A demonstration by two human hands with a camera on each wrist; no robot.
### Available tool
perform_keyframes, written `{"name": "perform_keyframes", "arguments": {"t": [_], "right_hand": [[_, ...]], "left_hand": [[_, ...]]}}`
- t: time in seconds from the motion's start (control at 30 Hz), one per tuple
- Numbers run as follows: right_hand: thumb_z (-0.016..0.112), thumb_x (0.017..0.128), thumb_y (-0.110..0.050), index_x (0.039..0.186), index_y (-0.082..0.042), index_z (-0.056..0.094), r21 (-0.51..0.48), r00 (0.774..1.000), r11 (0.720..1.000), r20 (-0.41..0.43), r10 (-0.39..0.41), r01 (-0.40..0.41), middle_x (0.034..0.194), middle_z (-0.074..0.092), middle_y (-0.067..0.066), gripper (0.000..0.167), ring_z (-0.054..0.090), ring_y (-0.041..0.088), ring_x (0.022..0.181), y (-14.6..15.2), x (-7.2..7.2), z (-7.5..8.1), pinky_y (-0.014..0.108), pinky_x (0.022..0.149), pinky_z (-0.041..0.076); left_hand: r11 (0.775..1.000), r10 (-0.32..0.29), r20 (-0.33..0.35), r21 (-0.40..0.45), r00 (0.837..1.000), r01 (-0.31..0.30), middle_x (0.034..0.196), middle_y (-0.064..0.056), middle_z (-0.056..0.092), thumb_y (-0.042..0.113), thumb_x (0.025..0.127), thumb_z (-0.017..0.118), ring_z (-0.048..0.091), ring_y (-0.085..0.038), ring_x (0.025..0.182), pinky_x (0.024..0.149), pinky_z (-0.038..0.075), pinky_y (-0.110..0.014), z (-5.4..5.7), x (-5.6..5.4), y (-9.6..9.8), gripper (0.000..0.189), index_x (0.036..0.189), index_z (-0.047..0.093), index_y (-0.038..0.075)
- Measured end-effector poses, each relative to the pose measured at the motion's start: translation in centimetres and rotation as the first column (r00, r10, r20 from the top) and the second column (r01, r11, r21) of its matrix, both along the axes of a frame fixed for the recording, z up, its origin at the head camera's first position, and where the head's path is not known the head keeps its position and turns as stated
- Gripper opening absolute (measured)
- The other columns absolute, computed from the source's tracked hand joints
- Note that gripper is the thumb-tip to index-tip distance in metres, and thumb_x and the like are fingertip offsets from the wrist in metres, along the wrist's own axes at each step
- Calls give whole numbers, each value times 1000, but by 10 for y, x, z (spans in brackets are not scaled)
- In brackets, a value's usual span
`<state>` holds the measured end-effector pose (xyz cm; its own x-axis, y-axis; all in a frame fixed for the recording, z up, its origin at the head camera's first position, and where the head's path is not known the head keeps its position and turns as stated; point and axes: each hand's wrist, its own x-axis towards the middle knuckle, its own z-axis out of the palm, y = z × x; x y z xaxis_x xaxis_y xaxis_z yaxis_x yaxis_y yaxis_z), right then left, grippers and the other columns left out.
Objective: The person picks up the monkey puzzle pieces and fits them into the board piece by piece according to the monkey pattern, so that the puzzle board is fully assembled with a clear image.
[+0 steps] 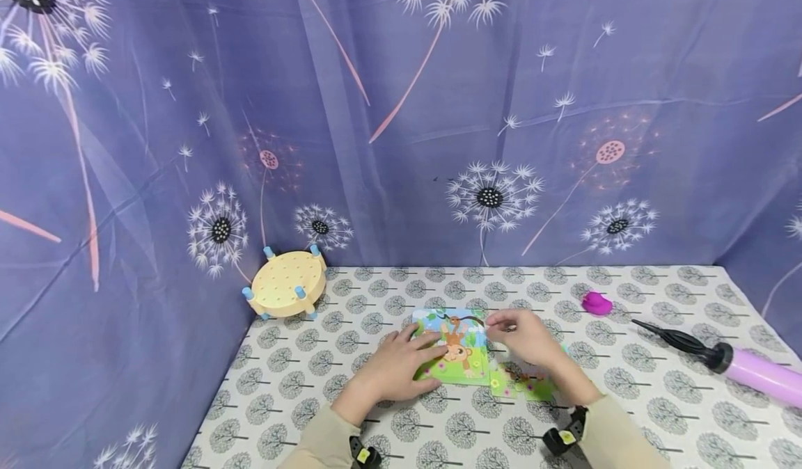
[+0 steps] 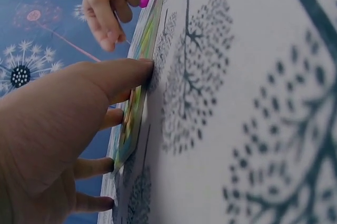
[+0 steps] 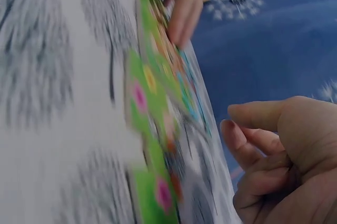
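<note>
A jigsaw puzzle (image 1: 473,370) showing a monkey hanging from a branch lies flat on the patterned cloth. My left hand (image 1: 401,364) rests on its left part, fingers spread, thumb at the near edge. Just off the puzzle's upper right corner hovers my right hand (image 1: 529,338). Its thumb and index tips come close together, and nothing shows between them in the right wrist view. Below that hand, loose green puzzle pieces (image 1: 540,390) with flowers lie beside the puzzle's lower right side; the right forearm and hand partly cover them.
An upturned yellow stool (image 1: 288,284) with blue-tipped legs stands at the back left. A small magenta object (image 1: 597,303) lies at the back right. Nearer the right edge is a purple hand pump (image 1: 761,375) with a black nozzle. Dandelion-print curtains (image 1: 401,197) enclose the table.
</note>
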<state>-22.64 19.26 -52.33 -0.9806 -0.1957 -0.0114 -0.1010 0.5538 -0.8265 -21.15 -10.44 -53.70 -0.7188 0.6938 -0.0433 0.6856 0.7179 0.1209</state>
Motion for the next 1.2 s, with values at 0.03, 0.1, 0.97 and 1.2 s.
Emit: {"name": "perform_keyframes", "arguments": {"t": [0.03,0.1,0.97,1.2], "right_hand": [[77,94,-17,113,-6,76,8,1000,1000,-7,-6,6,99,73,2,22,68,21,91,7,0,1,37,76,59],[77,94,-18,113,-5,76,22,1000,1000,-18,-14,14,99,74,3,23,68,21,89,21,1,1,36,72,58],[91,78,-19,121,6,66,50,994,999,111,3,-8,89,57,7,55,52,17,76,114,35,-10,26,61,50],[93,76,-29,116,1,65,163,993,986,110,-45,26,88,57,4,57,51,18,75,112,36,-6,28,63,47]], "left_hand": [[1000,2,-2,3,1000,-2,167,9,33,65,99,55,28,-38,153,113,34,-70,0,0,1,66,158,45,36],[1000,2,0,10,1000,-2,165,8,36,64,99,56,29,-39,152,113,34,-69,1,-1,4,65,157,46,36],[999,33,-3,-14,999,-33,168,5,31,72,95,55,29,-40,151,112,35,-71,3,-4,16,74,159,43,36],[999,34,1,-19,999,-34,168,7,31,73,94,54,29,-40,151,110,37,-71,3,-4,17,75,159,42,38]]}}
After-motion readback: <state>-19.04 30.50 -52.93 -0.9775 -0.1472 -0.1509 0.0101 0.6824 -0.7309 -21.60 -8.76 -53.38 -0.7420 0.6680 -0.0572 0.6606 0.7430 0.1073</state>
